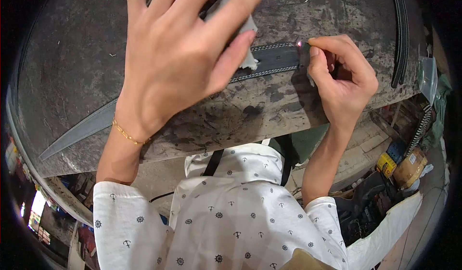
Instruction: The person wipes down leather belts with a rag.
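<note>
A dark belt-like strap (276, 61) with double white stitching along its edges lies across the worn table. My right hand (344, 70) pinches its right end between thumb and forefinger, beside a dark end piece (303, 56) where a small pinkish-white bright spot shows. Over the strap's middle is my left hand (178, 53), with a crumpled grey cloth (248, 27) between its thumb and forefinger. The cloth's lower edge touches the strap. The other fingers of that hand reach past the top of the view, and some dark items under them are mostly hidden.
The stained dark tabletop (288, 99) has a rounded front edge. Another stitched black strap (400, 39) lies at the far right. A grey tapered strap end (79, 128) points to the lower left. Below right are a yellow box (386, 165), a brown package (410, 168) and clutter.
</note>
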The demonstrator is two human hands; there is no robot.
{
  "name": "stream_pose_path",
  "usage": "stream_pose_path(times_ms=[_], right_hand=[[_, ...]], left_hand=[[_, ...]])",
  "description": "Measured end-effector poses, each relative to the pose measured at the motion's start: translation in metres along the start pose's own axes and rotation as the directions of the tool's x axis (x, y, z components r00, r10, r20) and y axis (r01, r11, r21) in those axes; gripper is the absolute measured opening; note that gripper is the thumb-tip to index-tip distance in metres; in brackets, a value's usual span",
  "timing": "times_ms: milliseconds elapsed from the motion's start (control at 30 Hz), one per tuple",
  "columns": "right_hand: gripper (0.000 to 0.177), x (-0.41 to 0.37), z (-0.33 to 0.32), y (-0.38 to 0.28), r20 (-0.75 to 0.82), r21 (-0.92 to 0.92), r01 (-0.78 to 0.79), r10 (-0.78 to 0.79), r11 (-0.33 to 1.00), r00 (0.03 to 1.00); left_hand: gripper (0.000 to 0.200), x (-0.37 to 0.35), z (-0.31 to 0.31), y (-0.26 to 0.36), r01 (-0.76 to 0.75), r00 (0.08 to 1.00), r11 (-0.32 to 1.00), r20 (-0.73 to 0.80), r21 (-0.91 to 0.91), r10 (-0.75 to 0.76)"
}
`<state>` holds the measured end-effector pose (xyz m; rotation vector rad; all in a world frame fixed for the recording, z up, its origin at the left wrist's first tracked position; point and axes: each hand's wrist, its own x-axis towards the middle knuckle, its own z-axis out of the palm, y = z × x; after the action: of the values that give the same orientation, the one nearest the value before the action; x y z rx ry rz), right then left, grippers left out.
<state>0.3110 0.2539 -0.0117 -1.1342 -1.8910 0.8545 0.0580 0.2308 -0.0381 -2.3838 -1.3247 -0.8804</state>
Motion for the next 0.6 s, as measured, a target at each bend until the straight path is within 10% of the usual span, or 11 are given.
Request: stream_pose_path(times_ms=[167, 600], right_hand=[[0.014, 0.001, 0.000, 0.000, 0.028, -0.041, 0.036, -0.035, 0.998, 0.999], [0.013, 0.001, 0.001, -0.002, 0.022, -0.061, 0.039, -0.038, 0.997, 0.999]], left_hand=[[0.046, 0.010, -0.011, 0.026, 0.262, 0.949, 0.965, 0.190, -0.029, -0.252], [0.045, 0.010, -0.012, 0.024, 0.195, 0.962, 0.980, 0.190, 0.034, -0.198]])
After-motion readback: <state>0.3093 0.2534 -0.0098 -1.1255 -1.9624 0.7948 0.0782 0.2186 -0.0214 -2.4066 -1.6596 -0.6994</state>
